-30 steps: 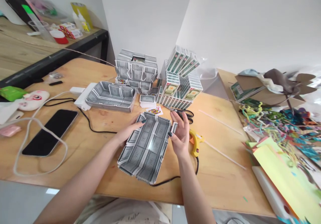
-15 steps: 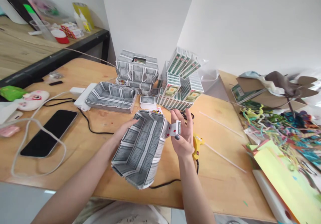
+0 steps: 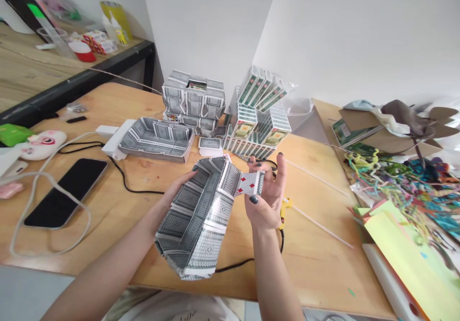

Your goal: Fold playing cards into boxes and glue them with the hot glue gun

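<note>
An open tray-like box (image 3: pixel 212 215) built of folded playing cards, grey patterned backs outward, is tilted over the table. My left hand (image 3: pixel 178 187) grips its left side, its fingers partly hidden by the wall. At the box's upper right, a folded playing card (image 3: pixel 247 184) with red diamonds juts out sideways. My right hand (image 3: pixel 266 194) holds this card at its bent end, thumb at the lower edge and other fingers behind, some stretched out. Whether the card is fixed to the box, I cannot tell.
Behind stand another card-built tray (image 3: pixel 156 139), a larger card-built block (image 3: pixel 194 100), a small card stack (image 3: pixel 210 146) and stacked card packs (image 3: pixel 246 122). A phone (image 3: pixel 66 191) and white cable lie left. Right are a yellow glue gun (image 3: pixel 283 213), white sticks and craft scraps (image 3: pixel 406 177).
The box has tilted, showing more of its right outer wall. My right hand has turned and shifted slightly right, and more of the diamond card's face shows.
</note>
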### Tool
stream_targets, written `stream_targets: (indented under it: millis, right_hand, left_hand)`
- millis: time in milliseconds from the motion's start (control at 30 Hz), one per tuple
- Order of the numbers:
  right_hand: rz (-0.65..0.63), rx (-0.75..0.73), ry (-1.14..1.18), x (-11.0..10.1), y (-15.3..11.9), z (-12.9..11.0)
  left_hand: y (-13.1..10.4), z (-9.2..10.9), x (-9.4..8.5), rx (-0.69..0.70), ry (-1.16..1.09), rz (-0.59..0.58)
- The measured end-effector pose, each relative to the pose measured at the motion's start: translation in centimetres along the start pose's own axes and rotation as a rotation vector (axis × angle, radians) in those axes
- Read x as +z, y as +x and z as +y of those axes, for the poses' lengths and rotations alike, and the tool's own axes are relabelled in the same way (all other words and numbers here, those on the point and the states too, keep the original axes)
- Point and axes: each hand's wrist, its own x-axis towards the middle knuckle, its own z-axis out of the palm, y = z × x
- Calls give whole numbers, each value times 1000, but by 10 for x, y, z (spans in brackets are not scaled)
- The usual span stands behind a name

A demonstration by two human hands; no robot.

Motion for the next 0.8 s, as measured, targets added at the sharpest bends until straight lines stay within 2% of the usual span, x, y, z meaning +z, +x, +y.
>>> stream_targets:
  millis: [100, 267, 400, 533, 800]
  right_hand:
    - [-1, -1, 27, 4, 2, -1]
    - [-81, -13, 94, 10, 5, 4]
    - [-121, -67, 141, 12, 5, 13]
    - [-163, -112, 159, 11, 4, 21]
    - [-151, 20, 95, 10, -6, 29]
  left_hand:
    - [-1, -1, -2, -212, -103, -32]
    - [-5, 4, 1, -268, -160, -27]
    - [-6, 6, 5, -254, -156, -67]
    - [-4, 5, 6, -180, -146, -82]
    - [-4, -1, 8, -47, -143, -14]
